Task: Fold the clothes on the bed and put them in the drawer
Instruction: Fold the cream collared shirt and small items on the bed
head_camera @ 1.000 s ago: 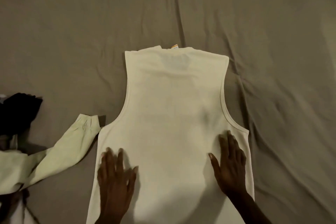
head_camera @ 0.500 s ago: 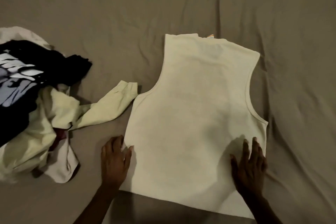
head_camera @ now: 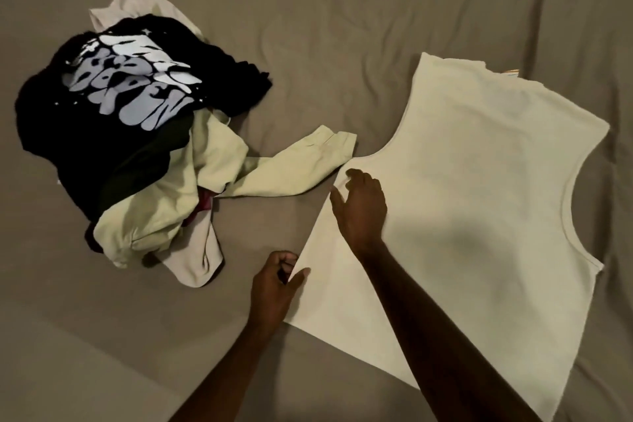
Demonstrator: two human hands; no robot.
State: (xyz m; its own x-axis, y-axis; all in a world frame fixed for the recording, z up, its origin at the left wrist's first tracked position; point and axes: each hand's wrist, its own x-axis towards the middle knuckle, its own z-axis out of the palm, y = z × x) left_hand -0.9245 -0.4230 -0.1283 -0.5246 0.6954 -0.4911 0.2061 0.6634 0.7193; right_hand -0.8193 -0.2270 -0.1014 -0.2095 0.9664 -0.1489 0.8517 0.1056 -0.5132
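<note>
Fingers of left hand pinching one cream vest; right hand loosely spread above it.

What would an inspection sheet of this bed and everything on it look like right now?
Surface: wrinkled grey-brown bed sheet.
Job's things: cream sleeveless top, spread flat.
Clutter: pile of unfolded clothes, with a black printed shirt on top and a pale green sleeve reaching toward the top.
Hands: left hand pinches the top's side edge; right hand at the same edge, fingers curled.
Cables: nothing seen.
Surroundings: nothing seen; no drawer in view.
</note>
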